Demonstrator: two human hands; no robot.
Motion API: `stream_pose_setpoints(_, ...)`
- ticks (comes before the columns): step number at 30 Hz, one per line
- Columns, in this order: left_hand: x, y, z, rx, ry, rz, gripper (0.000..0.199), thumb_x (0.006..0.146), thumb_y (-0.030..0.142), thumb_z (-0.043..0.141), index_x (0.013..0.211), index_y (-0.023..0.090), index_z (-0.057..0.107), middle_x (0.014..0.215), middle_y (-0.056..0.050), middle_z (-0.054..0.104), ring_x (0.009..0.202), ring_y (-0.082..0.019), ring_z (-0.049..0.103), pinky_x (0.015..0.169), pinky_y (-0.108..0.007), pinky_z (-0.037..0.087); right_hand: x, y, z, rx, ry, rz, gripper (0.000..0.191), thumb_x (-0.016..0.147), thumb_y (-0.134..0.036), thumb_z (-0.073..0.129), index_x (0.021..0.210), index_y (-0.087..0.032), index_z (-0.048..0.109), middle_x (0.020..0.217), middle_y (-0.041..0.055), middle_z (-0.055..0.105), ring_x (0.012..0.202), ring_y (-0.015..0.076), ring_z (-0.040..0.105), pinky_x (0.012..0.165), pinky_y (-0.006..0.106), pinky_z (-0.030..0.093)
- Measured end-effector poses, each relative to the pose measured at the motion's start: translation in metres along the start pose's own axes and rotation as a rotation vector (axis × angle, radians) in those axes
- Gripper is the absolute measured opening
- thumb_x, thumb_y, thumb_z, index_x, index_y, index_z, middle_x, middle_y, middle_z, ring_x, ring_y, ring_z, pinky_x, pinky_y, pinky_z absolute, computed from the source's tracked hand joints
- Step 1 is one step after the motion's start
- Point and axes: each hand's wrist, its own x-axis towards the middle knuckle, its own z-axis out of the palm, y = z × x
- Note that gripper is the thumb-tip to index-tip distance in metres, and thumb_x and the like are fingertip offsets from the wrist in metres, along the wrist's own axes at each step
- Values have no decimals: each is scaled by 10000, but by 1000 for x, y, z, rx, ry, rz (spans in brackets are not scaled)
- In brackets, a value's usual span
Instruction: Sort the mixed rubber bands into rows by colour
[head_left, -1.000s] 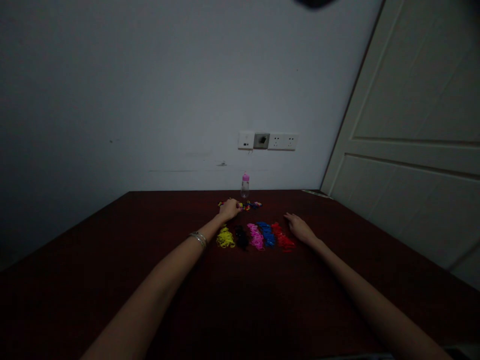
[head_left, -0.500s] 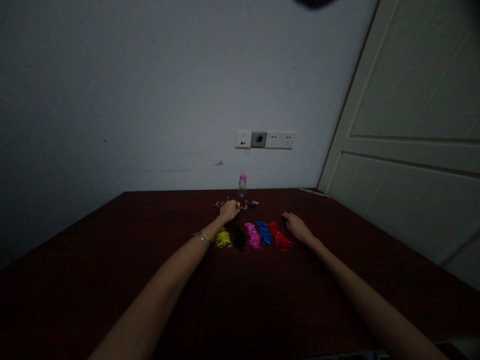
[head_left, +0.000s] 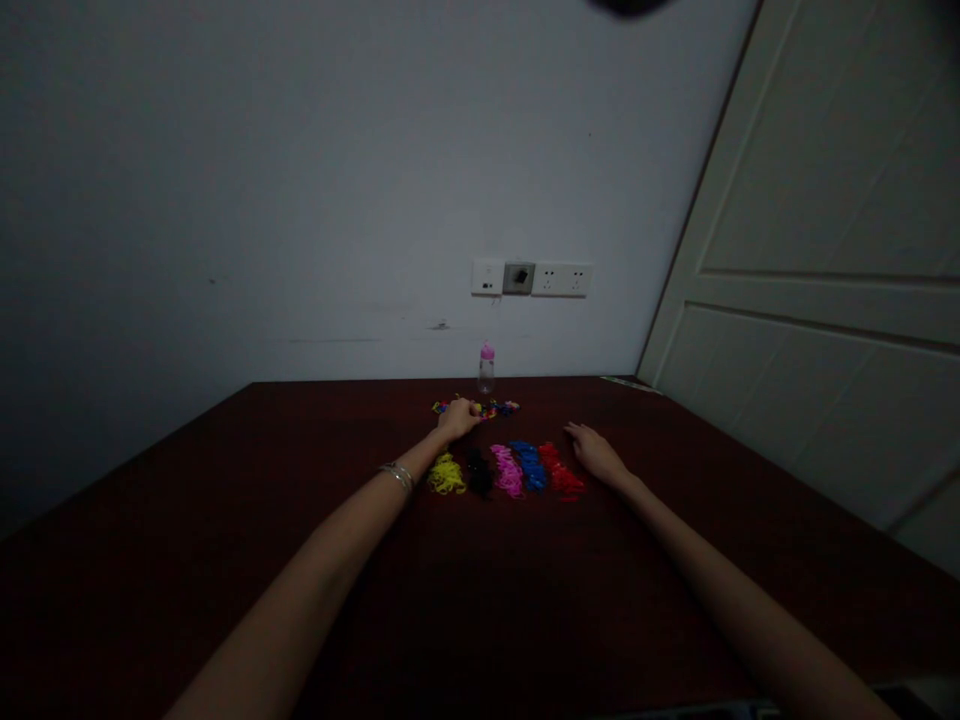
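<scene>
i had only dim light: the wall [head_left: 360, 180] was darker toward the left, the table [head_left: 480, 610] lay nearly black, and a dark shape [head_left: 628, 6] blurred at the top.

Both our bare arms, left [head_left: 330, 560] and right [head_left: 720, 570], stretch forward toward the bottle [head_left: 486, 372]. Our left hand [head_left: 458, 417], near the bottle on its left front side, has fingers curled downward, tips unclear. Our right hand [head_left: 595, 453], right of the bottle and closer to us, rests palm down, fingers loosely extended.
</scene>
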Motion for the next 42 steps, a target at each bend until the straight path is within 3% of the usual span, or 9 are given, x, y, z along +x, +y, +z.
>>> stream_pose_setpoints(11, 5, -3, 6, 24, 20, -13, 80, 723, 221, 611, 742, 179, 677, 756, -43, 662, 741, -155, 594, 655, -218, 405, -1, 0, 0, 23, 4, 13, 445, 834, -95, 348, 1229, -97, 552, 1317, 139, 499, 1240, 235, 438, 1064, 376, 307)
stream_pose_setpoints(21, 6, -4, 7, -26, -1, 89, 121, 664, 174, 593, 693, 158, 710, 677, -22, 655, 639, -129, 558, 623, -211, 396, -1, -1, 0, 65, -10, 30, 450, 840, -102, 340, 1240, -75, 543, 1330, 151, 483, 1257, 241, 414, 1074, 378, 289)
stream_pose_setpoints(26, -3, -2, -2, -191, -141, 199, 148, 638, 162, 579, 671, 121, 718, 570, 0, 605, 555, -106, 500, 546, -200, 365, 0, 2, 3, 49, 3, 25, 449, 843, -111, 339, 1242, -74, 543, 1329, 149, 485, 1260, 246, 409, 1069, 381, 295)
stream_pose_setpoints(34, -22, 9, -11, -357, -355, 196, 172, 599, 230, 618, 667, 98, 706, 449, 22, 501, 453, -75, 410, 465, -195, 306, 1, 3, 3, 38, -9, 20, 452, 843, -104, 335, 1245, -43, 533, 1338, 161, 471, 1256, 244, 413, 1073, 366, 285)
stream_pose_setpoints(42, -29, 11, -15, -380, -397, 192, 174, 579, 229, 636, 679, 106, 709, 485, 10, 542, 470, -81, 433, 475, -199, 309, -1, 3, 3, 13, 0, 21, 452, 840, -113, 342, 1243, -71, 542, 1335, 136, 483, 1256, 238, 415, 1063, 354, 303)
